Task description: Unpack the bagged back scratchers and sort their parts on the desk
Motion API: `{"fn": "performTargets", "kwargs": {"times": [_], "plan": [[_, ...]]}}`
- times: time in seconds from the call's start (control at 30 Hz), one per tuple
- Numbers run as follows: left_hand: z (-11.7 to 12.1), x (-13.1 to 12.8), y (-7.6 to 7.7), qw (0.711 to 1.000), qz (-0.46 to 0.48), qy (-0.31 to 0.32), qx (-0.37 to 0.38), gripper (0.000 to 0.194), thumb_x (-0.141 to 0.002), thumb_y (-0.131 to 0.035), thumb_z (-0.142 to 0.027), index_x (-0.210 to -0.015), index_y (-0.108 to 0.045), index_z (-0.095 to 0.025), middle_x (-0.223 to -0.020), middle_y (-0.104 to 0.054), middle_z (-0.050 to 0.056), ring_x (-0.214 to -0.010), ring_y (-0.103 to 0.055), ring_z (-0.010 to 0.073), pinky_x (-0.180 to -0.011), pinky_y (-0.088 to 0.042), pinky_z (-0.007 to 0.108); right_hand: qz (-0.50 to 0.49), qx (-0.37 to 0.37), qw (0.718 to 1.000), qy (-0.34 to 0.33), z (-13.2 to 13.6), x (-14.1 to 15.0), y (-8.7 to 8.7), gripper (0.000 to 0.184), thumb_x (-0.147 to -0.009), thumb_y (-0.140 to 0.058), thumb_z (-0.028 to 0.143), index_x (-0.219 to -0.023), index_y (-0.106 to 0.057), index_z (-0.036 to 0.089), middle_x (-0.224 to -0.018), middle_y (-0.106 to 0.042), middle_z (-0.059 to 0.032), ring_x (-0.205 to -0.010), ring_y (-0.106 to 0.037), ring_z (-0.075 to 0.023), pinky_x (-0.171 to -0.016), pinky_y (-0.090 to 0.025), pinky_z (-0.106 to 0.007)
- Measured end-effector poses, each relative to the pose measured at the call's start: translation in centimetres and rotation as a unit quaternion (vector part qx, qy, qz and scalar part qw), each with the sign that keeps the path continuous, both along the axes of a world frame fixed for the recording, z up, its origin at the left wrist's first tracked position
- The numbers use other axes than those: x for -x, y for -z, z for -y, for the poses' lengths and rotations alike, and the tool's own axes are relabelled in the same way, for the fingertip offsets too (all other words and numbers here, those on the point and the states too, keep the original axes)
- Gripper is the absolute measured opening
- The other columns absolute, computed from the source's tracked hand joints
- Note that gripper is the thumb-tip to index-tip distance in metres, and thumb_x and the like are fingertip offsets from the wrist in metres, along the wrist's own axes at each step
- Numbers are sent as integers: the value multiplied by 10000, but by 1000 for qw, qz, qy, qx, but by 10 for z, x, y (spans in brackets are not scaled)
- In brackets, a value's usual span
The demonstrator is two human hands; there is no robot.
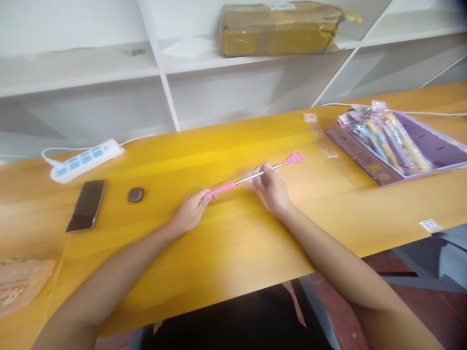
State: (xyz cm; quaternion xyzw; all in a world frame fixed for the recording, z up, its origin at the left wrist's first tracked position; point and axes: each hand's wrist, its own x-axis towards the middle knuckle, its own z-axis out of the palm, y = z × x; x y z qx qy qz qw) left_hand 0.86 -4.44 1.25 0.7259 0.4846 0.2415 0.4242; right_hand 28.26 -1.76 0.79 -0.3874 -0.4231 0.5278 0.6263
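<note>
A telescopic back scratcher (pixel 224 188) with a pink handle, a thin metal rod and a pink hand-shaped head is held slantwise above the wooden table. My left hand (pixel 193 210) is closed round the end of its pink handle. Farther along, my right hand (pixel 273 188) pinches the metal rod just below the pink head, with the thumb and forefinger on it. Part of the right fingers is blurred. The head points to the upper right, and some of the rod shows between my hands.
On the left of the table (pixel 226 272) are a white power strip (pixel 87 161), a phone (pixel 86 206) and a small dark case (pixel 135 194). An open purple box (pixel 368 158) with several wrapped items stands right, beside a clear wrapper (pixel 321 136). A taped carton (pixel 280 34) rests on the shelf.
</note>
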Motion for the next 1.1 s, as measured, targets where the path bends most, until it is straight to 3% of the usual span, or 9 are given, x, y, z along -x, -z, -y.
{"fn": "performTargets", "kwargs": {"times": [0.6,0.93,1.1], "plan": [[-2,3,10,999,37,-6,2,472,-1126,-388,-566,-1134,-680,-196,-668,-479,-54,-625,-455,145,-641,-363,286,28,14,999,-18,2,8,8,584,-907,-685,801,-828,-697,222,-550,-400,43,-491,-352,-110,-502,-333,-272],[0,0,4,1000,21,-10,6,446,-1113,-386,-552,-1089,-659,-200,-660,-477,-47,-637,-464,156,-628,-357,284,19,19,999,-37,6,18,15,605,-910,-662,819,-856,-727,220,-555,-426,36,-481,-336,-109,-496,-305,-277],[0,0,0,1000,21,1,14,418,-1114,-393,-539,-1066,-639,-205,-659,-475,-50,-618,-450,149,-627,-356,286,27,24,997,-70,6,19,8,611,-903,-674,819,-840,-729,214,-579,-470,24,-491,-372,-104,-491,-316,-274]]}}
